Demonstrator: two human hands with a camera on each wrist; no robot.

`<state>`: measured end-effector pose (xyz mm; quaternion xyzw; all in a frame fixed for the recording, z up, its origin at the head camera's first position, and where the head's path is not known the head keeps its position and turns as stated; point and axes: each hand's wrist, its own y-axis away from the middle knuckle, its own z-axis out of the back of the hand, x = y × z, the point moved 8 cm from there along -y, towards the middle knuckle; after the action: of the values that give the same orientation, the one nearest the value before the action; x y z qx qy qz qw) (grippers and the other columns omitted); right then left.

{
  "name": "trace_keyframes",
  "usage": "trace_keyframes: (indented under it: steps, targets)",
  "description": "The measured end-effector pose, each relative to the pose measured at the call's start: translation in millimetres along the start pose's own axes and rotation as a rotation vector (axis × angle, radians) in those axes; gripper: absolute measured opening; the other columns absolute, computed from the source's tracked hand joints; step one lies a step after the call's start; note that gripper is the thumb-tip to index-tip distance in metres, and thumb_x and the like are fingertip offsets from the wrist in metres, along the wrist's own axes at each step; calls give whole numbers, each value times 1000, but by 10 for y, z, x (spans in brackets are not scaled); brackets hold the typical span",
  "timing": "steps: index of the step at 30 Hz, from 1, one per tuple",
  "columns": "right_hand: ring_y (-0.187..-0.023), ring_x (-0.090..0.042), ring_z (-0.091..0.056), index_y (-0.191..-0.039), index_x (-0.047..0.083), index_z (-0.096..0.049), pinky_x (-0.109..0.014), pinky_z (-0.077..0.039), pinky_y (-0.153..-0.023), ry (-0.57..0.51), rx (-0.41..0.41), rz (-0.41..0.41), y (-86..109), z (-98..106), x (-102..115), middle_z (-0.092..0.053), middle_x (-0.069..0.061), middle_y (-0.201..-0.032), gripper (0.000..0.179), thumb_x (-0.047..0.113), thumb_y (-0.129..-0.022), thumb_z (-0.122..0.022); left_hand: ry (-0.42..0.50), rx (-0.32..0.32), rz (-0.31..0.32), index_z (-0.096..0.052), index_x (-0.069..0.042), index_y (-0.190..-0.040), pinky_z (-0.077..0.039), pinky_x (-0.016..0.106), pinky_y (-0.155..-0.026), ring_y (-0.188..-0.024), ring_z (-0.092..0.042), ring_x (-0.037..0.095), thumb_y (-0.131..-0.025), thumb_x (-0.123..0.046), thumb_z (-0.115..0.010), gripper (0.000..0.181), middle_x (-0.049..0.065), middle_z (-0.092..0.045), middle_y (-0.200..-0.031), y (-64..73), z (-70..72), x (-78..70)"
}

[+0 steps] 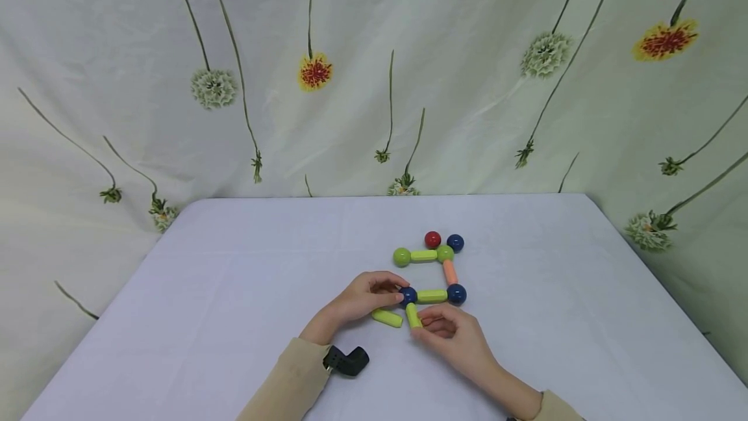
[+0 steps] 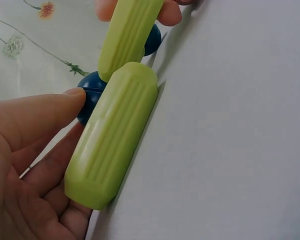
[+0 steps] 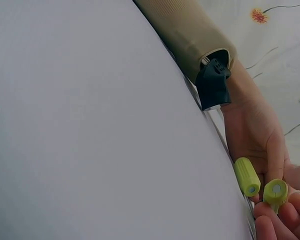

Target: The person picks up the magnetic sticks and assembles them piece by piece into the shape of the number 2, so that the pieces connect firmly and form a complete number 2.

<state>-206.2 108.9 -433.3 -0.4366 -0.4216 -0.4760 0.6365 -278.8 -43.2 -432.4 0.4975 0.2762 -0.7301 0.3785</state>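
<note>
With thumb and fingers, my left hand (image 1: 362,296) pinches a dark blue ball (image 1: 408,295). My right hand (image 1: 452,331) grips a yellow-green ridged rod (image 1: 413,317), whose far end meets that ball. A second yellow-green rod (image 1: 432,296) joins it to another dark blue ball (image 1: 456,294). From there an orange rod (image 1: 449,272) leads to a green ball (image 1: 445,253), then a yellow-green rod (image 1: 423,255) and a green ball (image 1: 401,256). One loose yellow-green rod (image 2: 112,135) lies beside my left hand. The right wrist view shows the gripped rod's metal-tipped end (image 3: 276,189).
A red ball (image 1: 432,240) and a dark blue ball (image 1: 455,243) lie just behind the chain of pieces. A white cloth covers the table (image 1: 263,232). Behind it hangs a flower-printed curtain (image 1: 350,128). A black device (image 1: 347,361) sits on the left wrist.
</note>
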Motion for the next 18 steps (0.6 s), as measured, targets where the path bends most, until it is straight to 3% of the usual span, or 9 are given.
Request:
trace_keyframes:
  steps: [18]
  targets:
    - [-76, -11, -66, -97, 5, -67, -22, -53, -68, 41, 63, 6, -17, -66, -18, -66, -7, -94, 26, 18, -78, -77, -27, -10, 20, -66, -10, -111, -46, 27, -77, -89, -56, 15, -89, -17, -64, 23, 1, -63, -98, 9, 0, -30]
